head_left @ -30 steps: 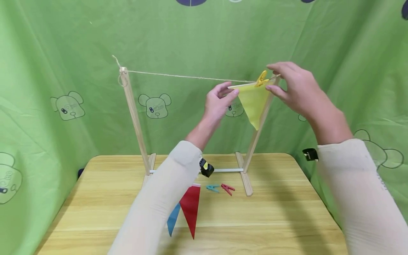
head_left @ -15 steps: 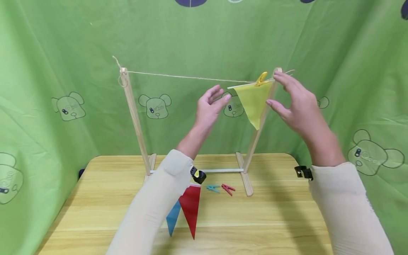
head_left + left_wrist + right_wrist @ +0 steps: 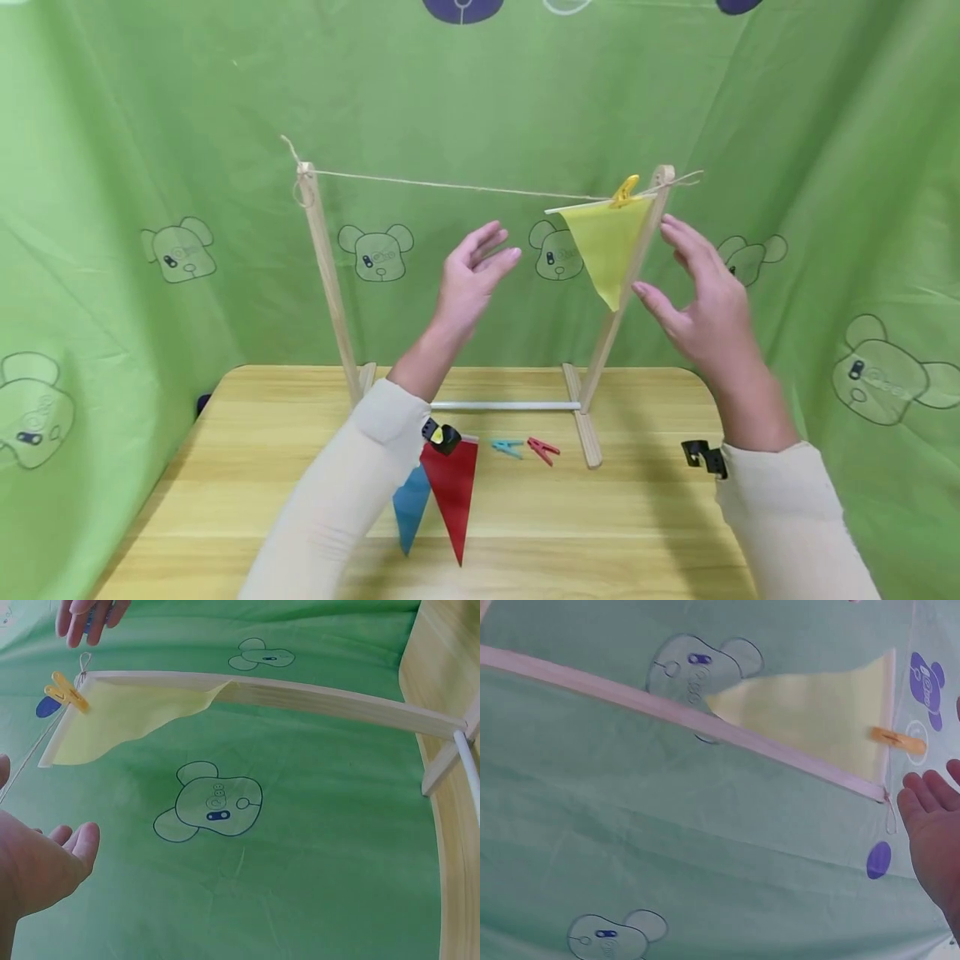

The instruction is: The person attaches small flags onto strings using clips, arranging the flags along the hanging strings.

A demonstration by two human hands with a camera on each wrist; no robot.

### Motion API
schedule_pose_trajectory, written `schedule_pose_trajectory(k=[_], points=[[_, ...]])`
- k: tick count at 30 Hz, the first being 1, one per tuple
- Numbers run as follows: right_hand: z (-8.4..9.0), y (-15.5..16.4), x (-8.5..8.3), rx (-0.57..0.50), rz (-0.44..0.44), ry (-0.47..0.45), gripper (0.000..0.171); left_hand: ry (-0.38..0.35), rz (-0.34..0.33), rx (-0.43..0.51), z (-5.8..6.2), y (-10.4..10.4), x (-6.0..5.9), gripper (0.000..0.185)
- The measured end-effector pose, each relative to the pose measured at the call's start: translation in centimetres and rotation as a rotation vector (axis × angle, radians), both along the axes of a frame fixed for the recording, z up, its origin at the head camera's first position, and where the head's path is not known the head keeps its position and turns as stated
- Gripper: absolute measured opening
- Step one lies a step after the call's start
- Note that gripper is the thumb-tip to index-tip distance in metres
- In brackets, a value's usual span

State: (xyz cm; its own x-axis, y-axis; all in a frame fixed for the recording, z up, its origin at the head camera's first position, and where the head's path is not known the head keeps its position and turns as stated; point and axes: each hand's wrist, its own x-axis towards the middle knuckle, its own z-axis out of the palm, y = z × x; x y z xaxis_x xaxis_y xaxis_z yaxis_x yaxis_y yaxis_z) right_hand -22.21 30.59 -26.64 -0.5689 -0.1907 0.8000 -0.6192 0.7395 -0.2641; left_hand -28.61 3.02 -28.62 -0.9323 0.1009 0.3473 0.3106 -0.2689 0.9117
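Fingers of both hands spread, empty; only head view shows red flag (image 3: 452,497) on table (image 3: 645,533).

I see a wooden table (image 3: 637,533) bearing a wooden rack (image 3: 583,425); in front of the rack's crossbar lie a teal clothespin (image 3: 507,447), red clothespin (image 3: 542,450), red pennant (image 3: 452,496) and blue pennant (image 3: 409,510).

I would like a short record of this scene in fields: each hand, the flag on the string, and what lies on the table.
left hand: open, raised, holds nothing
right hand: open, beside the hanging flag, not touching it
yellow flag: hangs from the string, fixed by a yellow clothespin
frame: two wooden posts stand on the wooden table
on the table: red flag, blue flag, teal clothespin, red clothespin
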Motion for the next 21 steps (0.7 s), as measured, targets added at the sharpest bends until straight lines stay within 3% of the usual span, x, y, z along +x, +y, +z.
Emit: schedule_pose_trajectory(k=[6,21], points=[[-2.4,-0.6,0.2,-0.08,0.038,0.03,0.077,0.007,0.006,0.0,-1.1,-1.1,0.6,0.063],[-7.9,-1.3,0.1,-0.089,0.099,-0.039,0.076,-0.009,0.039,-0.056,-4.6,-4.5,1.6,0.06]])
